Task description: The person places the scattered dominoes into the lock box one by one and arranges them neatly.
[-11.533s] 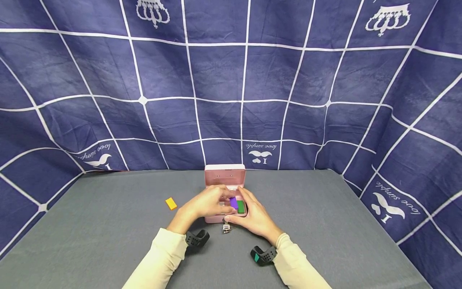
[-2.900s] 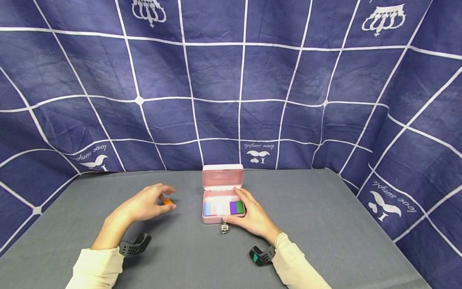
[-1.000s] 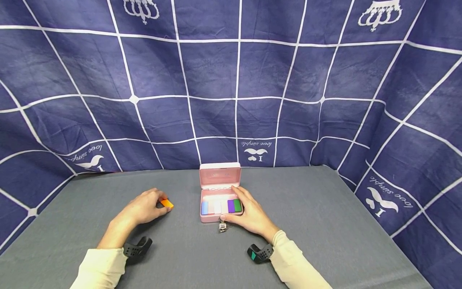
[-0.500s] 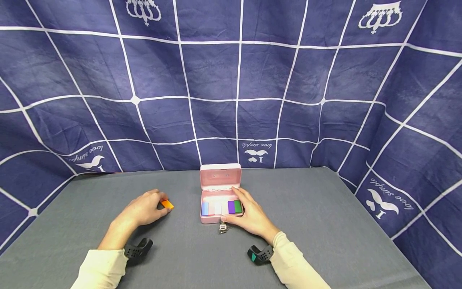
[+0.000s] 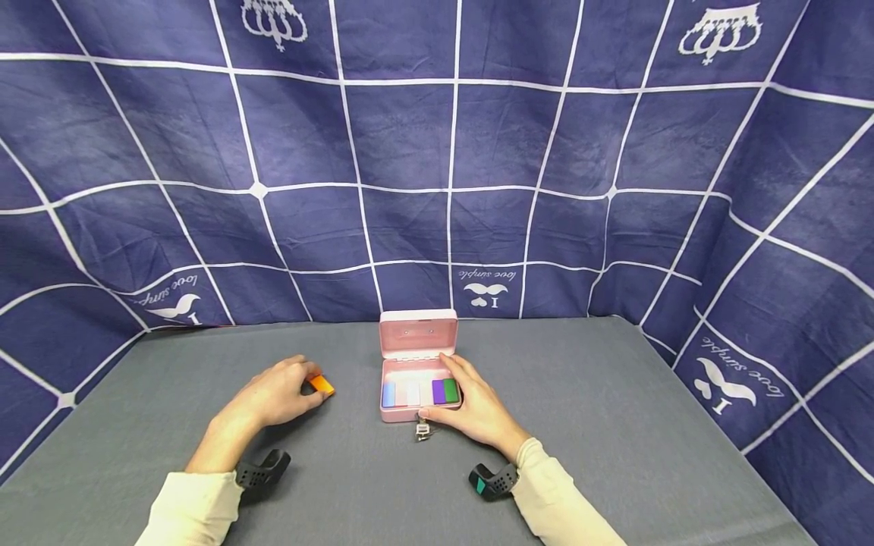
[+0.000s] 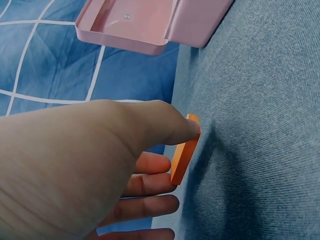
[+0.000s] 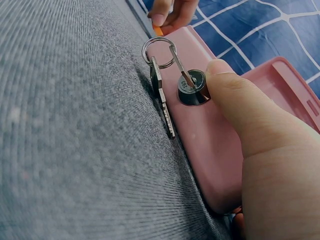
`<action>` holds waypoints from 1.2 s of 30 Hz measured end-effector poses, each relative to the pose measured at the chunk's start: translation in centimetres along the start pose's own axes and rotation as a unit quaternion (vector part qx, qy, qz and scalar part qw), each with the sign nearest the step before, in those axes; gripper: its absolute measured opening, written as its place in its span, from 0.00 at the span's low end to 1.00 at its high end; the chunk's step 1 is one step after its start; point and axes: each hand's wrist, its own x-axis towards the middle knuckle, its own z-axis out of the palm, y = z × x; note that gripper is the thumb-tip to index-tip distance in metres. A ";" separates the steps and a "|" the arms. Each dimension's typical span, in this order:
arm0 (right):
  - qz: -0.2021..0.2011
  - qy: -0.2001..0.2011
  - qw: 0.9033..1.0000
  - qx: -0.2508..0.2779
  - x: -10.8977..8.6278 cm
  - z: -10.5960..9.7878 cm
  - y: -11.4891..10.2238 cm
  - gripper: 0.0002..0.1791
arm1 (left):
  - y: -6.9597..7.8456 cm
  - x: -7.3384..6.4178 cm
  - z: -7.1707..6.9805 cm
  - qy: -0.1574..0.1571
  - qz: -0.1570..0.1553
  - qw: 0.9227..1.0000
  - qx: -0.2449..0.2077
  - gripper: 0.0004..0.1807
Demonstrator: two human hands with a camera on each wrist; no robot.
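My left hand (image 5: 276,390) pinches a flat orange block (image 5: 322,385) between thumb and fingers, left of the pink metal box. In the left wrist view the orange block (image 6: 182,160) stands tilted, close over the grey cloth. My right hand (image 5: 481,406) grips the right side of the open pink box (image 5: 399,416), thumb at the front and fingers reaching to the back. The thumb touches the front wall right by the round lock (image 7: 192,90), which has a key in it. Inside lie a purple block (image 5: 438,392), a green block (image 5: 451,390), a light blue block (image 5: 388,394) and pale blocks.
A second key (image 7: 162,95) hangs from the ring at the lock, in front of the box. The raised lid (image 5: 418,334) stands at the back. Grey cloth (image 5: 580,425) covers the table, and a blue checked curtain (image 5: 410,152) hangs behind it.
Earlier my left hand held the purple block over the box; that block now lies beside the green one. The left hand moved left, took the orange block and shifted it slightly. The right hand stayed.
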 end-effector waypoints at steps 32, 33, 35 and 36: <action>0.002 0.000 1.000 -0.003 0.0 0.0 0.1 0.56 | 2.2 0.1 -1.1 0.083 0.074 0.993 -0.042 0.16; 0.001 0.000 1.000 -0.004 0.0 0.0 0.1 0.56 | 2.3 0.1 -1.1 0.084 0.077 0.993 -0.044 0.16; -0.002 0.002 1.000 -0.005 0.0 0.1 0.1 0.55 | 2.6 0.2 -1.1 0.087 0.084 0.991 -0.048 0.17; -0.002 0.001 1.000 -0.005 0.1 0.1 0.1 0.55 | 2.8 0.2 -1.1 0.090 0.088 0.991 -0.051 0.17</action>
